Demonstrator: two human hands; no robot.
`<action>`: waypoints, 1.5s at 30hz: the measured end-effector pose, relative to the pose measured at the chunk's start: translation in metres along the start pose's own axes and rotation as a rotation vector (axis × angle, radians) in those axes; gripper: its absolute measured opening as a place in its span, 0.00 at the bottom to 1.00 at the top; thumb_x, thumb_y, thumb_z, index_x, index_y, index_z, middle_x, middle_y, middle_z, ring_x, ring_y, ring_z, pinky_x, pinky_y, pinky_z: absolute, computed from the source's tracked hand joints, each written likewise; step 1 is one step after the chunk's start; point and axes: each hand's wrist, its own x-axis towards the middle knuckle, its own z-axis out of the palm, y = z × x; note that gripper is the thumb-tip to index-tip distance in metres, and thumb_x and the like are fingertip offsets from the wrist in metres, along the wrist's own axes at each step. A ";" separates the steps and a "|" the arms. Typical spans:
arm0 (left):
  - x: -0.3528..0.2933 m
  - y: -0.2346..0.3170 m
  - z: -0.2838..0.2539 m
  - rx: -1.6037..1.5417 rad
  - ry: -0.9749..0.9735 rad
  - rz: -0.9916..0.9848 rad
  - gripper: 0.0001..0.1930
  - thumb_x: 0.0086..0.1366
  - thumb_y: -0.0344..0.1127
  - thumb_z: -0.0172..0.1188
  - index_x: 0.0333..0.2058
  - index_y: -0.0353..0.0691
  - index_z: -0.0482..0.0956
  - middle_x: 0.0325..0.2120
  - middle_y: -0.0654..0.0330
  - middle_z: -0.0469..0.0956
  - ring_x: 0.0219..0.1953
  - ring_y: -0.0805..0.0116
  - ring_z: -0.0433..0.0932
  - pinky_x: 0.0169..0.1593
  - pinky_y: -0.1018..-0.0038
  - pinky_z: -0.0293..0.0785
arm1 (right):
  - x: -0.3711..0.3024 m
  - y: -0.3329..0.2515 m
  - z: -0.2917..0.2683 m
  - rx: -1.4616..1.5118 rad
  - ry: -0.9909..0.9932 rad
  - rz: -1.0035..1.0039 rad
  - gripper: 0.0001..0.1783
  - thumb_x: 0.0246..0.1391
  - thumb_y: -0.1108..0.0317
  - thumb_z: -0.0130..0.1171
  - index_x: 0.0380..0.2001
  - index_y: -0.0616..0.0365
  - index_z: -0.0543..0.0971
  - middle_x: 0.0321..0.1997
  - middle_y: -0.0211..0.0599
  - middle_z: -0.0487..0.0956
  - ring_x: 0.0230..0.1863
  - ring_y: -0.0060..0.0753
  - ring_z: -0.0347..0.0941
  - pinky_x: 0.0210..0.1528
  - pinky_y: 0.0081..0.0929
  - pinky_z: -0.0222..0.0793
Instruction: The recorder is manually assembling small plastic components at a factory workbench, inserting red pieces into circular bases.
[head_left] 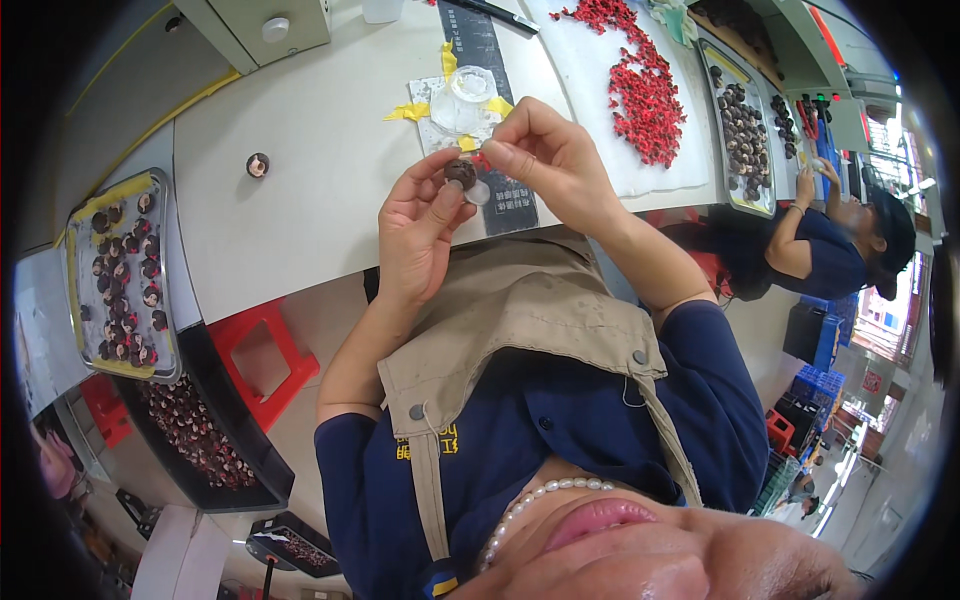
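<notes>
Brown ball sits over the desk, near its front edge, clamped in the fingers of the left hand. The right hand's thumb and forefinger are close together just beside it; whether they grip anything, I cannot tell. By the desk's left edge, a metal tray holds similar balls; a black bin contains dark and reddish pieces.

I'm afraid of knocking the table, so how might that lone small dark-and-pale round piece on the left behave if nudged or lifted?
The small round piece would probably roll, since it looks almost ball-shaped on a flat-looking white tabletop. It's likely light: the left hand holds a similar-sized dark piece in its fingers.
</notes>
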 end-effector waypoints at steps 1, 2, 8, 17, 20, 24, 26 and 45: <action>0.000 -0.002 0.001 0.035 0.013 0.032 0.19 0.61 0.26 0.56 0.51 0.37 0.69 0.43 0.58 0.75 0.41 0.78 0.75 0.43 0.81 0.75 | -0.002 0.001 0.001 0.028 0.010 -0.018 0.09 0.52 0.68 0.60 0.29 0.63 0.74 0.29 0.30 0.74 0.32 0.17 0.67 0.36 0.18 0.65; 0.000 -0.004 0.002 0.040 0.014 0.028 0.19 0.61 0.26 0.56 0.51 0.37 0.69 0.43 0.58 0.75 0.41 0.78 0.75 0.43 0.81 0.75 | -0.004 0.001 0.001 0.033 0.013 -0.018 0.09 0.52 0.68 0.60 0.29 0.63 0.74 0.29 0.30 0.74 0.32 0.17 0.67 0.36 0.18 0.65; -0.003 -0.007 0.012 0.089 0.025 0.085 0.18 0.62 0.25 0.54 0.52 0.36 0.68 0.41 0.62 0.75 0.42 0.77 0.74 0.44 0.80 0.74 | -0.011 0.002 -0.002 -0.057 0.028 -0.057 0.08 0.51 0.68 0.61 0.28 0.63 0.75 0.28 0.31 0.73 0.30 0.19 0.66 0.35 0.19 0.64; -0.004 -0.013 0.017 0.163 0.041 0.058 0.17 0.62 0.27 0.55 0.50 0.34 0.70 0.44 0.60 0.74 0.43 0.77 0.73 0.44 0.81 0.73 | -0.016 0.003 -0.006 -0.170 -0.008 -0.114 0.08 0.54 0.69 0.59 0.28 0.61 0.73 0.29 0.28 0.70 0.32 0.16 0.65 0.37 0.18 0.62; -0.002 -0.018 0.013 0.217 0.042 0.094 0.17 0.62 0.27 0.56 0.50 0.34 0.70 0.44 0.59 0.74 0.42 0.77 0.74 0.42 0.81 0.74 | -0.017 0.005 -0.007 -0.251 0.039 -0.190 0.08 0.53 0.68 0.60 0.27 0.61 0.74 0.29 0.27 0.72 0.31 0.16 0.63 0.36 0.18 0.61; -0.001 -0.021 0.010 0.249 0.059 0.117 0.16 0.60 0.27 0.59 0.47 0.33 0.72 0.42 0.58 0.75 0.40 0.76 0.74 0.38 0.80 0.75 | -0.018 0.001 -0.010 -0.249 0.027 0.016 0.07 0.50 0.70 0.61 0.26 0.61 0.75 0.26 0.31 0.75 0.26 0.22 0.69 0.32 0.22 0.64; 0.000 -0.022 0.010 0.268 0.056 0.123 0.17 0.60 0.27 0.59 0.48 0.33 0.72 0.42 0.57 0.75 0.39 0.76 0.74 0.37 0.81 0.75 | -0.018 0.001 -0.009 -0.250 0.029 0.076 0.07 0.50 0.69 0.61 0.26 0.62 0.76 0.26 0.31 0.76 0.25 0.22 0.69 0.31 0.22 0.64; -0.001 -0.031 0.006 0.389 0.047 0.212 0.15 0.59 0.22 0.57 0.46 0.26 0.72 0.42 0.50 0.76 0.37 0.72 0.77 0.37 0.79 0.78 | -0.026 0.031 0.007 -0.418 0.138 -0.247 0.10 0.48 0.76 0.59 0.22 0.61 0.66 0.23 0.37 0.67 0.28 0.39 0.62 0.29 0.30 0.58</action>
